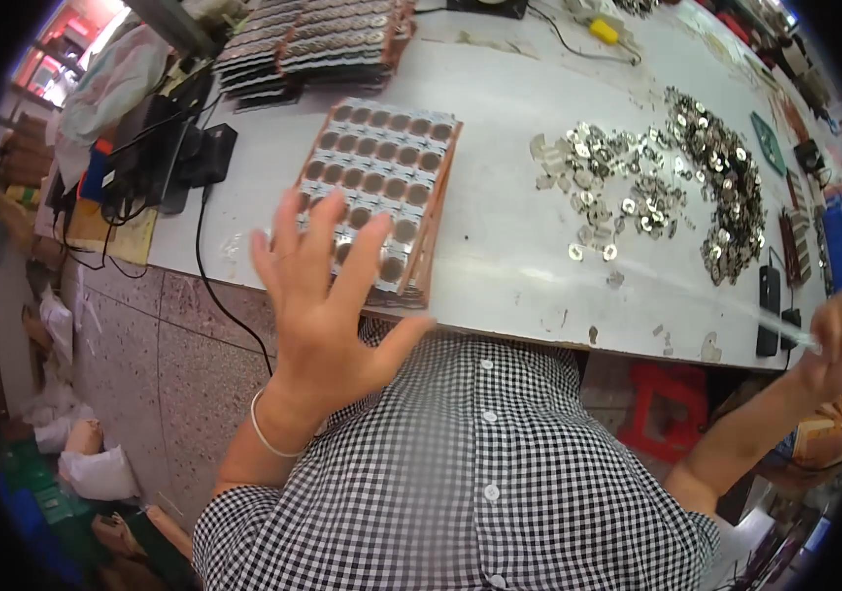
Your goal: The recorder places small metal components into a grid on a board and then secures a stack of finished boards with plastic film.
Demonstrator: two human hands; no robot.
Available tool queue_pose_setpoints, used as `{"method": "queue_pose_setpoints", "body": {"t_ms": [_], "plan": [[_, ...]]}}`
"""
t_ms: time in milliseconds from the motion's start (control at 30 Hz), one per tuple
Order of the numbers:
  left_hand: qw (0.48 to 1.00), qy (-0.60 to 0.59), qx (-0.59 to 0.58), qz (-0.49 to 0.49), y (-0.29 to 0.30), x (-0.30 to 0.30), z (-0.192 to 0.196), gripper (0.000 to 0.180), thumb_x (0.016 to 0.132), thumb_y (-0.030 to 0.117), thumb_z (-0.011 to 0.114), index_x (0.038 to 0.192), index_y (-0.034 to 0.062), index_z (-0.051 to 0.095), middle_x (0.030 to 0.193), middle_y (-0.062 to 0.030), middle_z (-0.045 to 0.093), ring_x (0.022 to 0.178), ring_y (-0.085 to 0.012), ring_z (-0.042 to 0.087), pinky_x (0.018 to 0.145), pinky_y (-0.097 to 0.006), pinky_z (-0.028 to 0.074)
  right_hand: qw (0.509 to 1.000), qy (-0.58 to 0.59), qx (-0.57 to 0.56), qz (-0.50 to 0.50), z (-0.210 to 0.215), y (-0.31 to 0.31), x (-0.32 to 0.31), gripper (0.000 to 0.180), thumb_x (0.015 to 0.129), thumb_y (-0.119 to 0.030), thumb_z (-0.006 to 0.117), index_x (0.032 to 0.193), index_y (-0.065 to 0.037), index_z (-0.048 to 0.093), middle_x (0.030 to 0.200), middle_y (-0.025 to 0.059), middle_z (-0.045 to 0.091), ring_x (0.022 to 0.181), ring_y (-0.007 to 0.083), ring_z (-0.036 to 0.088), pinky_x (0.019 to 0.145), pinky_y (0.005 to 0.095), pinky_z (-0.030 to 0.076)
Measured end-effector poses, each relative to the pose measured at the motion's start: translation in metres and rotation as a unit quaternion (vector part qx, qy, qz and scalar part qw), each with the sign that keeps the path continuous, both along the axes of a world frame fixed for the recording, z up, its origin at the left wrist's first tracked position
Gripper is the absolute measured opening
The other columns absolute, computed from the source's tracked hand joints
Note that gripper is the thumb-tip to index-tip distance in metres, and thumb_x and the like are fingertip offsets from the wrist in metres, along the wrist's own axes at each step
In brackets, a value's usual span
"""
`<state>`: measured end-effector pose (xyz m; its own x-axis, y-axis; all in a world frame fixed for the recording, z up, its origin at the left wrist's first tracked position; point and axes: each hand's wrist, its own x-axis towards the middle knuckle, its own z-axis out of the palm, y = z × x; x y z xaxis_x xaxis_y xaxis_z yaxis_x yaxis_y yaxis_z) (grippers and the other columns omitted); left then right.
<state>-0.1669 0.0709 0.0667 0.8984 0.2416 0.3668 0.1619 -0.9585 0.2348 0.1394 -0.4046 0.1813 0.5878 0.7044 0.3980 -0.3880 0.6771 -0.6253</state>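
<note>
My left hand (327, 305) is open, its fingers spread over the near part of a stack of sheets (371, 182). The top sheet carries rows of dark round discs on a silvery, copper-edged panel. Whether the fingertips touch it, I cannot tell. Out at the far right, my right hand (838, 340) is closed beyond the table's corner. From its fingers a thin, pale, see-through strip (775, 325) points left over the table, smeared by motion. Small shiny metal pieces (638, 197), some round with a hole, lie scattered right of the stack.
A taller pile of similar panels (312, 44) stands at the back left. Black adapters (212, 156) and cables lie on the left. A denser heap of metal pieces (726, 187) spreads along the right, near a black bar (768, 310). A red stool (662, 409) is below the table edge.
</note>
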Motion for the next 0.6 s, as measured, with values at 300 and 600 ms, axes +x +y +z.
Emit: {"method": "queue_pose_setpoints", "body": {"t_ms": [300, 600], "plan": [[0.981, -0.165, -0.099, -0.010, 0.026, -0.031, -0.043, 0.128, 0.068, 0.057, 0.090, 0.161, 0.0019, 0.022, 0.166, -0.0268, 0.017, 0.154, -0.0470, 0.015, 0.123, -0.060, 0.015, 0.681, -0.320, -0.641, -0.154, -0.095, 0.055, -0.133, 0.046, 0.079, -0.004, 0.069, 0.124, 0.002, 0.064, 0.103, 0.0054, 0.063, 0.078, 0.0099, 0.062, 0.068, 0.0247, 0.052], [0.986, -0.081, -0.112, 0.090, 0.021, -0.043, -0.092, 0.154, 0.058, 0.062, 0.093, 0.162, 0.0048, -0.004, 0.165, -0.0316, -0.001, 0.155, -0.0471, 0.005, 0.124, -0.058, 0.015, 0.608, -0.596, -0.455, -0.261, -0.168, 0.290, -0.141, 0.035, 0.084, -0.020, 0.078, 0.111, -0.001, 0.066, 0.099, 0.0172, 0.067, 0.080, 0.0340, 0.064, 0.074, 0.0431, 0.053]]}}
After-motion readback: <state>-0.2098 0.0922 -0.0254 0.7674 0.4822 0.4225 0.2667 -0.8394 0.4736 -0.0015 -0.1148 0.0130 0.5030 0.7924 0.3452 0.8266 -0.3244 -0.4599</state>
